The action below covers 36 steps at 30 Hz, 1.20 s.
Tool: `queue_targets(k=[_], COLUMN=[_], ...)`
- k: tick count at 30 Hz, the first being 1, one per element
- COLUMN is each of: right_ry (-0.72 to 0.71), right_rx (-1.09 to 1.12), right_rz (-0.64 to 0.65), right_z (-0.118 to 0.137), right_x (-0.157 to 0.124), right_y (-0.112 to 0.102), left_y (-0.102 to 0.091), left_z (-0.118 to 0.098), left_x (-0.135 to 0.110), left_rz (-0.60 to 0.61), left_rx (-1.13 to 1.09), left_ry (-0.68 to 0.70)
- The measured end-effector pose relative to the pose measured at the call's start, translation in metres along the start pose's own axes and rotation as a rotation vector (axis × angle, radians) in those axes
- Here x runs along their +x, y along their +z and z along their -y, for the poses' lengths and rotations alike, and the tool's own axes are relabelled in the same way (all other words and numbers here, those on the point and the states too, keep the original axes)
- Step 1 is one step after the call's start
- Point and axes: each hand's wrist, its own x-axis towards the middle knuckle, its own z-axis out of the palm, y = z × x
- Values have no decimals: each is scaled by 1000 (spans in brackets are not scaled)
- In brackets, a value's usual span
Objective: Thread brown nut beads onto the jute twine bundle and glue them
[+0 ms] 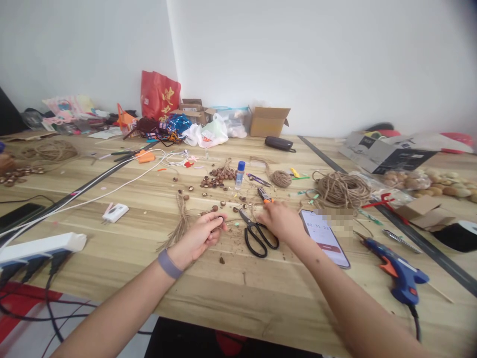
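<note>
Near the middle of the table my left hand (204,232) is closed, with a small dark rounded piece between thumb and finger; it looks like one of the brown nut shells (222,203) lying about. My right hand (278,219) is over the handles of a pair of orange-handled pliers (265,195); its fingers are partly hidden and blurred, so its grip is unclear. Black-handled scissors (254,233) lie between the hands, blades pointing away. Left of them rests a twine tassel (181,219). More shells (212,181) are heaped behind, beside a small blue-capped bottle (240,174).
A phone (325,238) lies by my right forearm, with a blue glue gun (398,271) farther right. Twine coils (341,189) sit at the back right. A power strip (44,248) and white cable (112,184) occupy the left. Bags and boxes (269,122) line the wall.
</note>
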Motion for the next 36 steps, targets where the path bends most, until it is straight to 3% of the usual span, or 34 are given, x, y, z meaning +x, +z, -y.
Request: queue_targets(k=[5,9,14,16,22,26,36], right_ry=[-49,-76,-115,-157,-314,-399,-264], right_rx=[19,86,606,701,638,615,474], right_rz=[178,211,211,204,39,21,-26], right_z=[21,12,-11,-12,10,22,25], right_x=[-28,-26,-23,-24,-34,-43,-44], right_y=[5,5,-2,-5,9,17,25], left_y=[2,3,5,7,12,14,10], left_z=[3,4,3,4,6,6,6], left_x=[0,-1,-3,-3,-4,-6,-5], left_rz=[37,53,11,6,7,-16,-10], left_rx=[33,44,61,62,113,124,74], left_ry=[28,27,9,14,15,33,48])
